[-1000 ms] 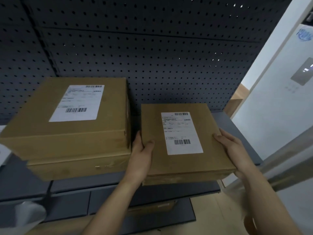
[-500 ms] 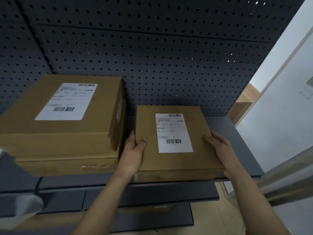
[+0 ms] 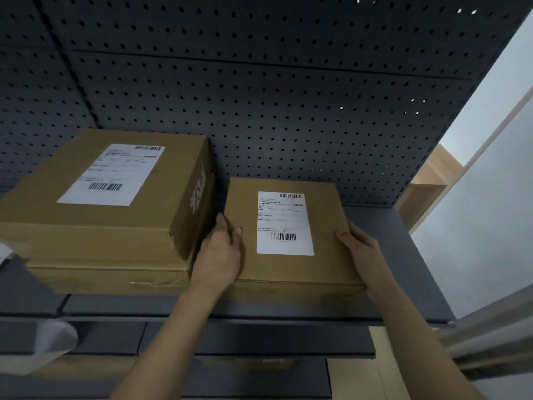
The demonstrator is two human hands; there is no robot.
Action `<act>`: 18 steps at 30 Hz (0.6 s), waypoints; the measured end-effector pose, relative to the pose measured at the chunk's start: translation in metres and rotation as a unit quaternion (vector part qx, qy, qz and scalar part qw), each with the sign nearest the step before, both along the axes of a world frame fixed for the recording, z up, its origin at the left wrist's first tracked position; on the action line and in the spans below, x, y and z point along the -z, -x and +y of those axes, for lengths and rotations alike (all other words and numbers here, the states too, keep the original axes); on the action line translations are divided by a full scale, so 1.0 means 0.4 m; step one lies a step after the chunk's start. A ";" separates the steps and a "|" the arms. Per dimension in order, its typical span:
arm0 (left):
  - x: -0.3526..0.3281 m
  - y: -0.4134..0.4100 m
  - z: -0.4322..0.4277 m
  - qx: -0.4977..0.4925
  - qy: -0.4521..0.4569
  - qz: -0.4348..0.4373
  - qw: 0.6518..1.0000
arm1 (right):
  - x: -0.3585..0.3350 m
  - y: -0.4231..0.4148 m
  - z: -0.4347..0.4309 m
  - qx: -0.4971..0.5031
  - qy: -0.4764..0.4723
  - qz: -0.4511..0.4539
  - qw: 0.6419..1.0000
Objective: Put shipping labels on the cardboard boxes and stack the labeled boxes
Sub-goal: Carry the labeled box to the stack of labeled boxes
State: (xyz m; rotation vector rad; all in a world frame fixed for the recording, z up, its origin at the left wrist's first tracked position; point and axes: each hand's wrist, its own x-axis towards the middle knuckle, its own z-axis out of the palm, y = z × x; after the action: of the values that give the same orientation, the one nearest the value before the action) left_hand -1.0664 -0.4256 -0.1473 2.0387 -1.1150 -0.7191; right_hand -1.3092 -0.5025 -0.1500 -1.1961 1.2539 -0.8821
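Placement looks to be the step in hand: the small box (image 3: 326, 264) lies flat on the shelf (image 3: 409, 255), label (image 3: 284, 223) up, just right of the stack (image 3: 95, 243) and short of the pegboard (image 3: 259, 111). The left hand (image 3: 220, 255) grips its left edge, thumb curled over the top and fingers down in the narrow gap beside the stack. The right hand (image 3: 360, 249) grips the right front corner the same way, thumb on top (the other fingers are hidden under the box). To finish well, I would square the box to the shelf front, ease it back evenly with both hands, and draw the left fingers out before closing that gap, so that nothing gets pinched or the stack nudged. Both labels carry a barcode at the top and another at the bottom, with lines of print too small to read. White characters (image 3: 199, 194) on the side of the stack's upper box are not legible either.
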 end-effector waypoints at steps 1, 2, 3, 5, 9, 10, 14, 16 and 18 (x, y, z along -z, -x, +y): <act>-0.001 0.001 -0.001 -0.001 -0.001 -0.008 1.000 | 0.002 0.001 -0.004 -0.002 -0.001 0.001 1.000; -0.003 0.002 0.000 -0.003 -0.001 -0.014 1.000 | 0.004 0.002 -0.008 -0.004 -0.004 0.002 1.000; -0.005 0.004 0.003 -0.005 -0.001 -0.019 1.000 | 0.004 0.002 -0.010 -0.006 -0.008 0.007 1.000; -0.015 0.013 0.015 -0.010 0.019 -0.046 0.999 | 0.000 0.000 -0.011 -0.005 -0.013 0.019 1.000; -0.062 0.037 0.065 -0.018 0.112 -0.110 0.987 | -0.030 0.004 -0.002 0.023 0.037 0.114 0.993; -0.075 0.040 0.080 -0.015 0.132 -0.117 0.984 | -0.043 0.006 0.006 0.024 0.076 0.141 0.987; -0.104 0.029 0.168 0.036 0.178 -0.160 0.970 | -0.106 -0.010 0.062 -0.023 0.288 0.240 0.927; -0.105 0.015 0.227 0.078 0.162 -0.182 0.967 | -0.129 -0.048 0.104 -0.074 0.359 0.248 0.897; -0.102 -0.005 0.290 0.102 0.142 -0.205 0.963 | -0.152 -0.114 0.165 -0.129 0.402 0.241 0.874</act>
State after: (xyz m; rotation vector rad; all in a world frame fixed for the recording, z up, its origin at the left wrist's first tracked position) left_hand -1.0646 -0.3096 -0.1063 1.8857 -1.5811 -0.2097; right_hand -1.2637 -0.4365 -0.0892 -2.3083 1.0716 -0.9642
